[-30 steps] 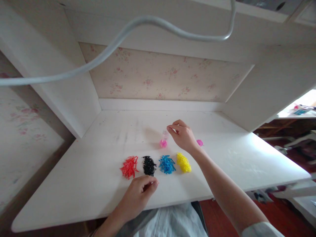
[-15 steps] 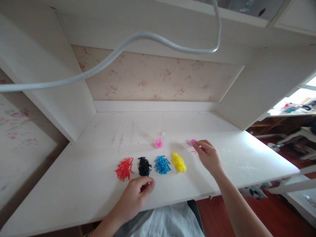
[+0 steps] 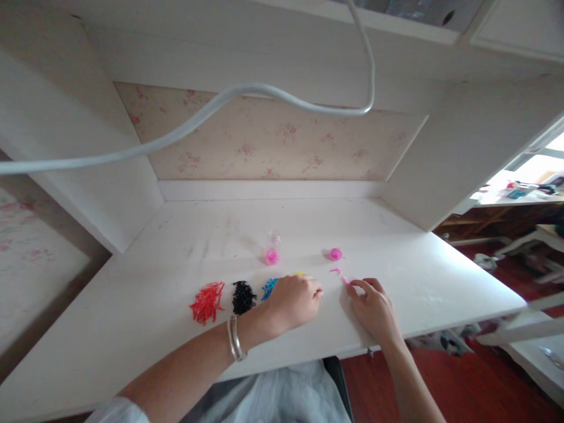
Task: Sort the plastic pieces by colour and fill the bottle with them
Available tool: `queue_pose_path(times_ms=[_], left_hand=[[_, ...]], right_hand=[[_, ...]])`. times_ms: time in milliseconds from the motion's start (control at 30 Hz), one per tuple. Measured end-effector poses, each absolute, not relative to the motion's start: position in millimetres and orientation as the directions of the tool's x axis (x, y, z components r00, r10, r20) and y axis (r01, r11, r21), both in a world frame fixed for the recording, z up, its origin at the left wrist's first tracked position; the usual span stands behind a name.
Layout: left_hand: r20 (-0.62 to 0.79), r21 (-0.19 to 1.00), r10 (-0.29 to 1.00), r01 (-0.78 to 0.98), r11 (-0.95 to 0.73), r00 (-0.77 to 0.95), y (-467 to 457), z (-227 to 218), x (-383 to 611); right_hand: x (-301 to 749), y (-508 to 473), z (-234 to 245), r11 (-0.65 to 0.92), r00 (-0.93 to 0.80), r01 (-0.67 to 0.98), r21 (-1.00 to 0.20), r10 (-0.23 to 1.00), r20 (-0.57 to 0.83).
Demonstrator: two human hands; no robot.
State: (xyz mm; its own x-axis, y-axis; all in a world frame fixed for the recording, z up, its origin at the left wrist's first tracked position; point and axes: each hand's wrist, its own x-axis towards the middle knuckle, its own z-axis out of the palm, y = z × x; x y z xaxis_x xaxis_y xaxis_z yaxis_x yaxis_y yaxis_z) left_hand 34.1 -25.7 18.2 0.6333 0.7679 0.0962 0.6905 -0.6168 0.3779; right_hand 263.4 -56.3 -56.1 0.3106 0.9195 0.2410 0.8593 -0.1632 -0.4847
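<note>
My right hand [image 3: 372, 305] is low over the white table, thumb and forefinger pinched at the end of a small pink rubber band [image 3: 345, 280]. Another pink band [image 3: 335, 270] lies just beyond it. My left hand [image 3: 297, 301] reaches across the blue pile [image 3: 269, 288] and the yellow pile [image 3: 300, 273], hiding most of both. Its fingers are closed; a speck of yellow shows at the fingertips, but I cannot make out whether it is held. A pile of black bands [image 3: 244, 297] and a pile of red bands [image 3: 207, 302] lie farther left.
Behind the piles stands a small clear container [image 3: 273, 241] with a pink lower part. A round pink piece [image 3: 335, 254] lies to its right. A white cable [image 3: 259, 89] crosses in front of the upper view. Side panels flank the white table [image 3: 145, 329].
My left hand has moved right, from in front of the black pile to over the yellow one. My right hand has drawn back toward me from the round pink piece, uncovering it.
</note>
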Motion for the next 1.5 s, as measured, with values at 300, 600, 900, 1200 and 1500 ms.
queue_pose_path(times_ms=[300, 600, 900, 1200, 1500], left_hand=[[0.022, 0.312, 0.773, 0.73, -0.608, 0.634, 35, -8, 102], [0.083, 0.304, 0.754, 0.704, -0.642, 0.652, 42, -15, 116], [0.249, 0.317, 0.772, 0.704, -0.635, 0.585, 14, 37, 42], [0.53, 0.266, 0.779, 0.807, -0.527, 0.334, 29, 78, -56], [0.436, 0.264, 0.837, 0.842, -0.47, 0.331, 46, 59, -51]], right_hand=[[267, -57, -59, -0.127, 0.276, 0.878, -0.462, 0.922, 0.271], [269, -55, -60, -0.098, 0.212, 0.926, -0.365, 0.934, 0.287], [269, -56, -65, -0.077, 0.262, 0.906, -0.416, 0.874, 0.409], [269, -55, -70, -0.096, 0.308, 0.894, -0.438, 0.841, 0.444], [267, -57, -69, -0.12, 0.304, 0.908, -0.401, 0.848, 0.435]])
